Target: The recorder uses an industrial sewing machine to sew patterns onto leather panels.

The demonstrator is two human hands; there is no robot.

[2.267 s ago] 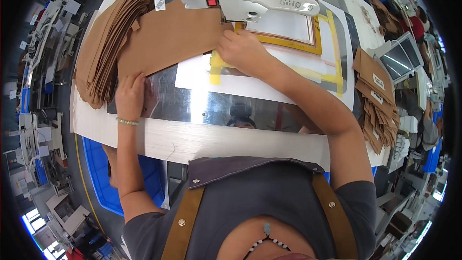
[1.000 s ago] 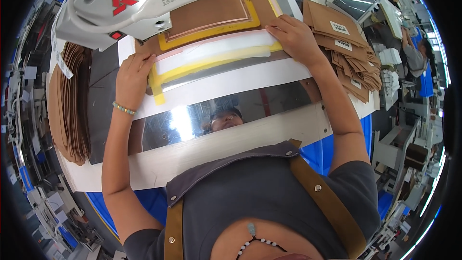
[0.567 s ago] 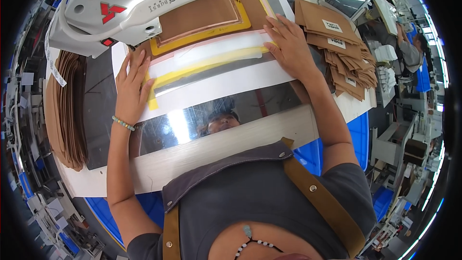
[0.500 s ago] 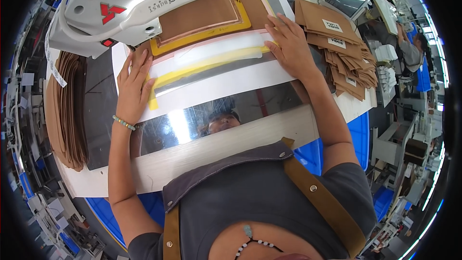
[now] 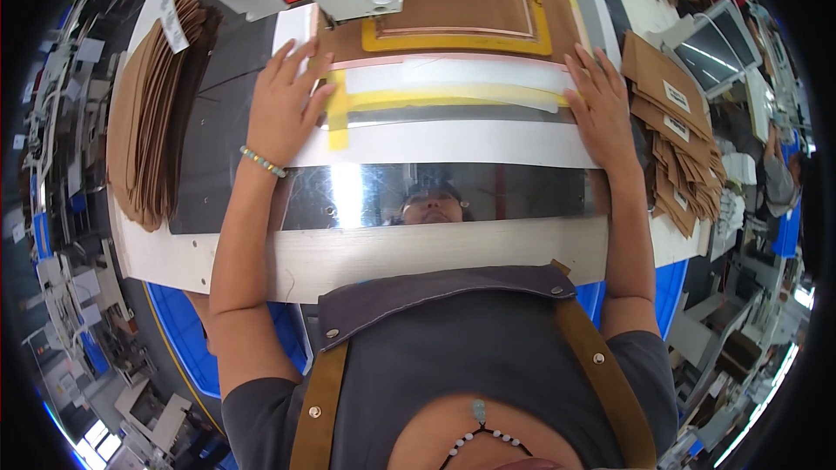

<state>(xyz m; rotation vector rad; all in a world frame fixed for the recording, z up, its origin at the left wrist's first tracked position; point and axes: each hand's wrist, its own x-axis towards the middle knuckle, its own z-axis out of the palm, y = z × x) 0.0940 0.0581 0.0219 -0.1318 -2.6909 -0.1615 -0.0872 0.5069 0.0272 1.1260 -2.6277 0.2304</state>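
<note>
My left hand (image 5: 286, 104) lies flat with fingers apart on the left end of a layered template, touching a brown sheet (image 5: 348, 42) and a strip of yellow tape (image 5: 338, 126). My right hand (image 5: 601, 109) rests the same way on the right end, its fingertips by the brown sheet's corner. Between them run a pale strip (image 5: 488, 75) and a long band of yellow tape (image 5: 418, 99) over a white sheet (image 5: 453, 144). Beyond, a yellow rectangular frame (image 5: 457, 42) sits on the brown sheet. The white head of a sewing machine (image 5: 366, 0) overhangs the frame's left side.
A stack of brown pieces (image 5: 144, 122) stands at the left of the table. More brown pieces with white labels (image 5: 666, 96) are piled at the right, near a grey screen (image 5: 718, 43). A shiny metal plate (image 5: 374, 196) lies nearer me. Blue bins (image 5: 178, 331) are below the table.
The view has turned, so machine and table appear shifted right and levelled. Both hands remain flat on the template, fingers spread, with nothing picked up or let go.
</note>
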